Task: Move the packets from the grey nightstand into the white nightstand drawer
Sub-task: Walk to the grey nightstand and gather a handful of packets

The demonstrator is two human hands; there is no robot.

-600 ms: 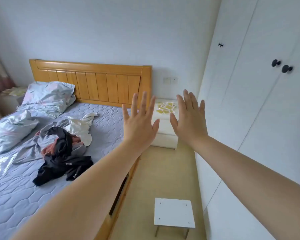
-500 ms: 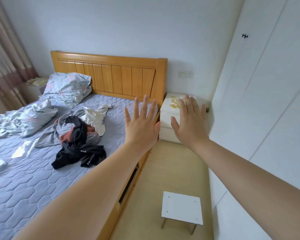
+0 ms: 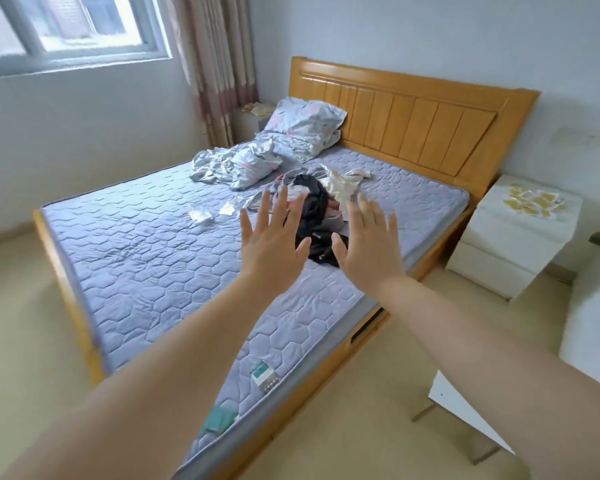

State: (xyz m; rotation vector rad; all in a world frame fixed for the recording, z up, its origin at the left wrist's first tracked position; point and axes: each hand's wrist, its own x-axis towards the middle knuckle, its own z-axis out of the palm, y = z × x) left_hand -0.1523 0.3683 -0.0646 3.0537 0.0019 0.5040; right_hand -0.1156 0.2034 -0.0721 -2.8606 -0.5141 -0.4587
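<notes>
My left hand (image 3: 270,242) and my right hand (image 3: 368,245) are both raised in front of me over the bed, fingers straight and spread, holding nothing. A white nightstand (image 3: 510,251) with its drawers closed stands right of the bed, with several yellow packets (image 3: 530,201) scattered on its top. Far behind the bed's left side, by the curtain, a grey nightstand (image 3: 245,123) carries a few pale yellow packets (image 3: 258,108). Both nightstands are well out of my hands' reach.
A wooden bed (image 3: 406,109) with a purple quilted mattress (image 3: 146,244) fills the middle. On it lie a pillow (image 3: 305,128), crumpled clothes (image 3: 317,206), foil wrappers (image 3: 201,214) and small boxes (image 3: 264,374). A white stool (image 3: 465,403) stands at lower right.
The view has swung left, from the white nightstand and wardrobe to the whole bed and window. Both hands stay raised and spread, holding nothing.
</notes>
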